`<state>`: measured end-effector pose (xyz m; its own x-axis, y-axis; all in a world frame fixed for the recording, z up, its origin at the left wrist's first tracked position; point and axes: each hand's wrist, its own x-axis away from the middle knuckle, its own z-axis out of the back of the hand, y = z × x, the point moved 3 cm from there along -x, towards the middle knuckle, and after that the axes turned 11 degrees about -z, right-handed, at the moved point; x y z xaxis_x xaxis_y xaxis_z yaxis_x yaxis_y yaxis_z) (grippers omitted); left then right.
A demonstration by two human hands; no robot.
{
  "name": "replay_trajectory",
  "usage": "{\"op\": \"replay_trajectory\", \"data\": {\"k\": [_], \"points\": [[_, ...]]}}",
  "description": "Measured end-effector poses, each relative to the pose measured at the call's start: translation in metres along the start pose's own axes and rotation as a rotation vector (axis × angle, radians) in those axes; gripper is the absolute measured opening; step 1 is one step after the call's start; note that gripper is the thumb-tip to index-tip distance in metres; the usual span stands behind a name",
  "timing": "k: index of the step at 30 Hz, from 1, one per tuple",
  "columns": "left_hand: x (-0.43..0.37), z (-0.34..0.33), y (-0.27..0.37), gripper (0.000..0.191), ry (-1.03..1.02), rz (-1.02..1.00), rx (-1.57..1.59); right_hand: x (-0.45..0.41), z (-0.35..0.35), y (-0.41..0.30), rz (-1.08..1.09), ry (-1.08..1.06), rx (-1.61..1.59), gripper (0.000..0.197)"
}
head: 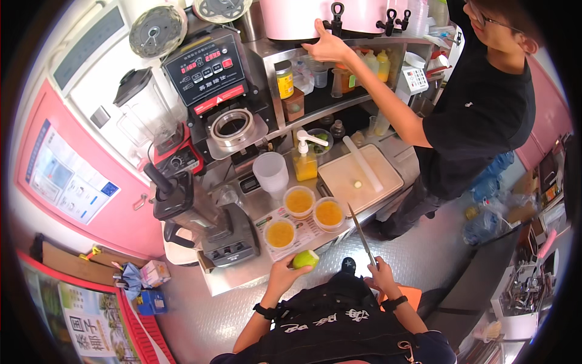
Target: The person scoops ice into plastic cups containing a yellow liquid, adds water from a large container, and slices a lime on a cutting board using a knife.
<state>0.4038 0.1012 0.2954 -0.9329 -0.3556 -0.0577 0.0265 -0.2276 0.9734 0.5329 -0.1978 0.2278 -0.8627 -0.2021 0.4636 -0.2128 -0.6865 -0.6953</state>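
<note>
My left hand (pixel 283 277) holds a green fruit (pixel 305 260) with a pale cut end, just in front of the counter's edge. My right hand (pixel 382 275) grips a knife (pixel 360 233) by its handle, the blade pointing up towards the cutting board (pixel 338 175). On that board lie a small pale cut piece (pixel 358 184) and a translucent rod (pixel 363 164). Three clear cups of orange liquid, among them the left one (pixel 280 233), the back one (pixel 298 201) and the right one (pixel 328 214), stand near the counter's front edge, partly on a printed sheet (pixel 268 219).
A black blender (pixel 229 241) stands left of the cups, with stacked plastic cups (pixel 270 170) and a pump bottle (pixel 305 164) behind them. A cup-sealing machine (pixel 232 127) is farther back. At the right, a co-worker (pixel 482 104) reaches towards a pink dispenser (pixel 295 18).
</note>
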Motion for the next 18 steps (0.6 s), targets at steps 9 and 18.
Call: {"op": "replay_trajectory", "data": {"k": [9, 18], "points": [[0.001, 0.008, 0.008, 0.054, 0.003, 0.013, -0.005, -0.007, -0.007, 0.003, 0.004, 0.045, -0.028, 0.03], [-0.002, 0.01, 0.004, 0.055, -0.013, 0.021, -0.076, -0.02, -0.004, 0.014, 0.099, 0.091, -0.048, 0.026]]}}
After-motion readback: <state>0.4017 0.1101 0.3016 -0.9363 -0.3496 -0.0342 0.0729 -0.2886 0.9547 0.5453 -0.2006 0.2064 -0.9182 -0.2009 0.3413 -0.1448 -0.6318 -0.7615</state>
